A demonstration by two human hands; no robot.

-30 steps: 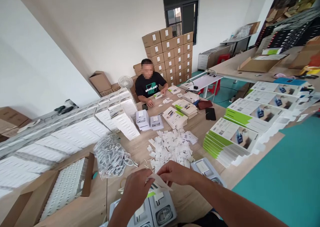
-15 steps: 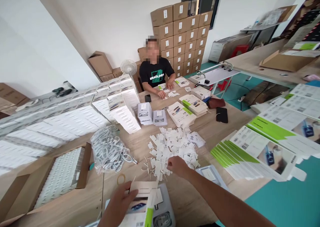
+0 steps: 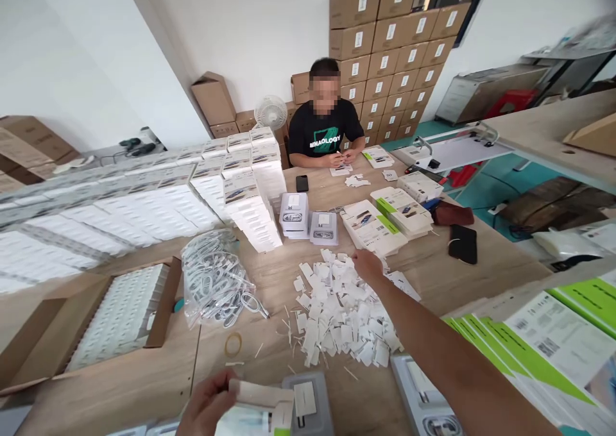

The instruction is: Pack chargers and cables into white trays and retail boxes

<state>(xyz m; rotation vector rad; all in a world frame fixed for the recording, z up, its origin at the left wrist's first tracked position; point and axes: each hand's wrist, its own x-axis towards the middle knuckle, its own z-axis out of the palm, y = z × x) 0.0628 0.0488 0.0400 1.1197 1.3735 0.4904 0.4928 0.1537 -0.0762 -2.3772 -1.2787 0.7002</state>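
Observation:
At the bottom of the view, my left hand [image 3: 208, 405] grips a flat white-and-green printed carton [image 3: 257, 394] by its left side, thumb on top. Partly under that carton lies a grey plastic tray [image 3: 321, 417] with a white card in it. My right hand [image 3: 368, 267] is at the far edge of a heap of small white paper pieces [image 3: 332, 317]. Its fingers are curled together, and whatever they may hold is hidden. Just beyond it sits a stack of printed cartons [image 3: 370, 227]. Another tray [image 3: 428, 397] with a coiled cable lies under my right forearm.
A bag of white cables [image 3: 216, 282] and an open cardboard box [image 3: 166, 308] of white parts stand left. Stacked white boxes [image 3: 250, 211] rise behind them. A co-worker [image 3: 327, 125] sits across the table. Green-and-white cartons [image 3: 553, 333] fan out at right.
My right hand has moved away from me, from the near side of the paper heap to its far edge. My left hand and the carton are lower in view. The co-worker's hands have come together.

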